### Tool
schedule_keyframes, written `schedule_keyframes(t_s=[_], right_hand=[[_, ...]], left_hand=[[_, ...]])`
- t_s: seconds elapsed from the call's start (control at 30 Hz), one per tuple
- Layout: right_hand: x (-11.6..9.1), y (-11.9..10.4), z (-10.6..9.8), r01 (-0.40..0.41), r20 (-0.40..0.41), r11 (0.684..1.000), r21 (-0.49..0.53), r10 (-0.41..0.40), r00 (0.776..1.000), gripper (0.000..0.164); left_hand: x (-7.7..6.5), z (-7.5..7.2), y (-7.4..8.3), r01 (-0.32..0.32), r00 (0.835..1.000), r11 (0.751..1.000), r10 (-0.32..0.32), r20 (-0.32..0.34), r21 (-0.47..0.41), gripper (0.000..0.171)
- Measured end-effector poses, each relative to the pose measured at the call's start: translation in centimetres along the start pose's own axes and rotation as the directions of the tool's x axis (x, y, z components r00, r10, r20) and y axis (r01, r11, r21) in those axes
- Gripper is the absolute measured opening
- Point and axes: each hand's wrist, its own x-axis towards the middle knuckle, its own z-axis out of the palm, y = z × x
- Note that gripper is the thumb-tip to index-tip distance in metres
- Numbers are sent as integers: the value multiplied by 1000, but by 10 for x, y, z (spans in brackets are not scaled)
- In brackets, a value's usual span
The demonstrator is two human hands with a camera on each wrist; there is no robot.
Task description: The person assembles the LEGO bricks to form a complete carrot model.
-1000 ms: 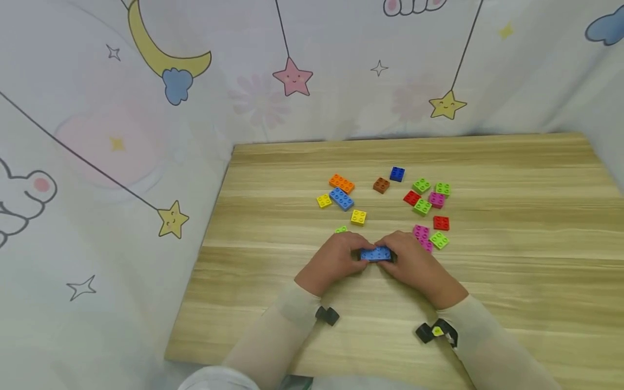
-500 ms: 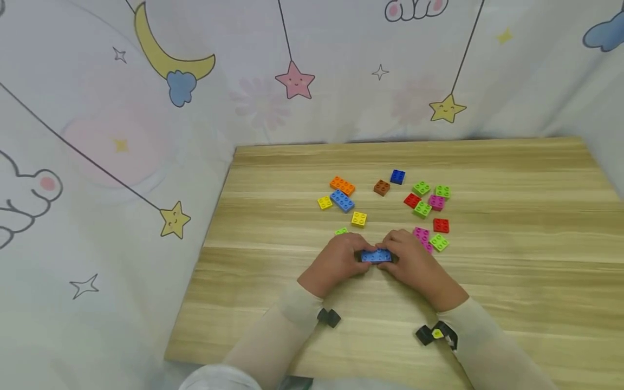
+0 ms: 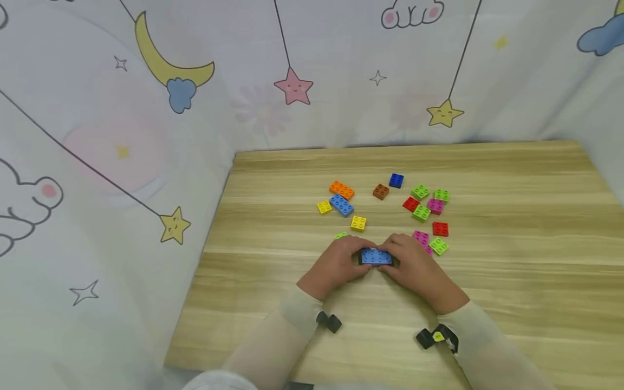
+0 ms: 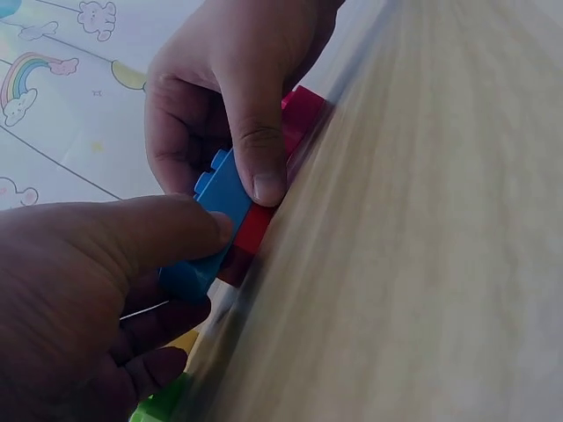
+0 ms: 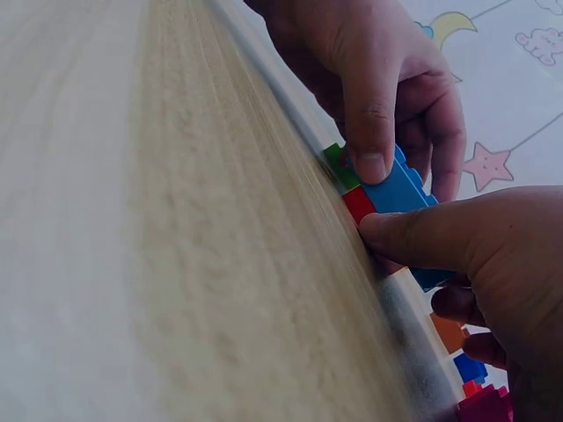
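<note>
A light-blue eight-stud toy building brick [image 3: 376,257] is held between both hands near the middle of the table. The left hand [image 3: 336,264] pinches its left end and the right hand [image 3: 413,266] its right end, thumbs on the near side. Directly under the blue brick, a red brick [image 4: 252,230] shows in the left wrist view. The same red brick [image 5: 357,204] appears beside the right thumb in the right wrist view. Fingers hide the ends of both bricks, so how firmly they are joined cannot be seen. A green brick [image 3: 341,235] lies partly hidden behind the left hand.
Loose bricks lie beyond the hands on the wooden table [image 3: 273,325]: orange [image 3: 342,189], another blue [image 3: 341,205], yellow [image 3: 358,223], brown [image 3: 381,191], dark blue [image 3: 396,180], red [image 3: 440,229] and several green and magenta. A patterned cloth [image 3: 341,119] hangs behind the table.
Both hands keep their hold in nearly the same spot. The blue brick's studded top faces the head camera a little more. The head view has shifted slightly.
</note>
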Motion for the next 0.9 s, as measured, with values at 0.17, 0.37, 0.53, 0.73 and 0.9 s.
schedule_keyframes(t_s=[0.17, 0.37, 0.53, 0.73, 0.9], right_hand=[[1, -1, 0, 17, -2, 1000, -14, -17, 1000, 39], [1, -2, 0, 47, -28, 999, 7, -47, 999, 34], [14, -3, -3, -33, -72, 994, 104, 40, 997, 34], [65, -2, -6, -230, -32, 966, 117, 235, 971, 42], [110, -5, -2, -306, 88, 949, 76, 299, 950, 53]], left_hand=[[-1, -2, 0, 27, 1000, 999, -27, 1, 24, 40], [-4, -6, 5, 40, 999, 999, -40, 11, 21, 38], [-7, -8, 5, 37, 999, 999, -37, 9, 37, 37], [-8, -11, 2, 31, 999, 999, -31, 4, 41, 36], [-10, -15, -1, 20, 1000, 1000, -20, -1, 22, 35]])
